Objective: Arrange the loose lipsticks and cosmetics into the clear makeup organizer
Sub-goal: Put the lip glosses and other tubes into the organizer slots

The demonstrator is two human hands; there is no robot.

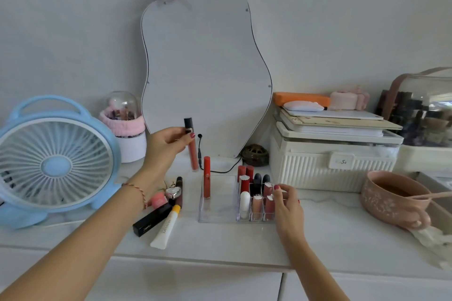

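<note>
Not much legible here. White squeeze tube (167,227) w/ yellow cap, lying below the left hand (166,145), is showing grey lettering along its body, approx. "MISTINE", blurry so not certain. Black box (152,219) touching it on the left is carrying a gold script logo, too small to read. Cream storage case (335,166) beyond the right hand (288,205) is showing a latch tab reading "S", maybe w/ another char. Red lip tube (207,176) standing in the organizer (215,217) between the hands is bearing a round emblem, unreadable.

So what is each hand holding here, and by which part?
Left hand pinches the lip gloss tube just below its black cap. Right hand holds nothing clearly; its fingertips touch the organizer.
</note>
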